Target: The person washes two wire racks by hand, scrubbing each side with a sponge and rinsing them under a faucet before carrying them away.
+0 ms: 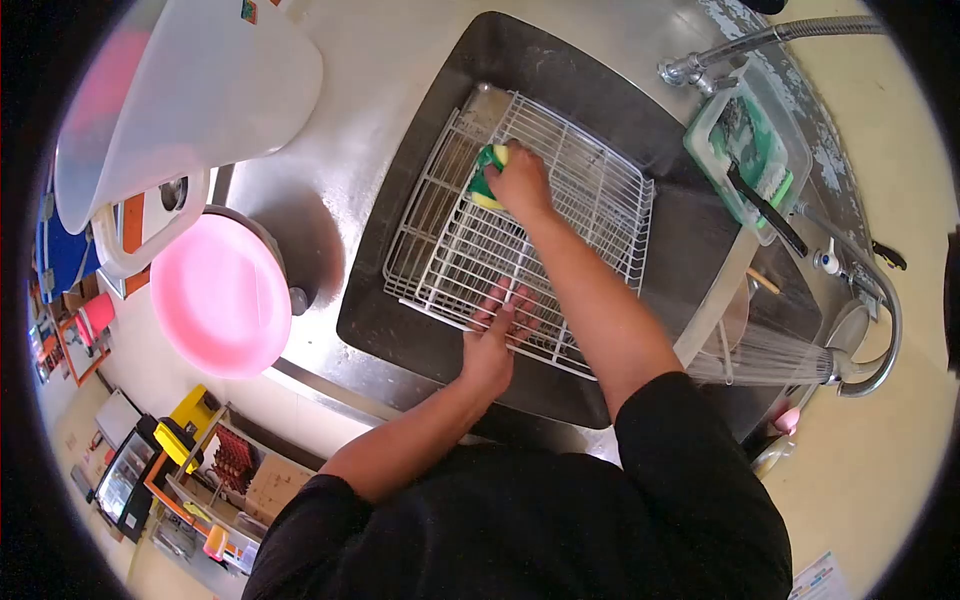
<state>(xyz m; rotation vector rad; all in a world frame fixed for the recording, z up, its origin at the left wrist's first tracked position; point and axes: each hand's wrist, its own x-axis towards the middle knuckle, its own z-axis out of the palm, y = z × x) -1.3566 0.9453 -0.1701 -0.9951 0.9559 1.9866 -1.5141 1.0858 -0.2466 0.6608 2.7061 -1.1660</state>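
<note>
White wire racks (590,170) lie overlapped in the dark sink (390,332). My right hand (522,182) is closed on a green and yellow sponge (487,178), which rests against the bars of the upper rack towards its upper left part. Lower down, my left hand (492,345) grips the near edge of that rack, the thumb on top and the fingers showing through the bars beneath. Part of a metal tray or pan (484,108) shows under the racks at the top.
Water sprays from a shower head (836,366) at the right. A plastic container (750,135) with a brush (765,208) stands at the sink's right. On the left are a pink bowl (222,297) and a large translucent container (215,90). A faucet (690,72) is at the top right.
</note>
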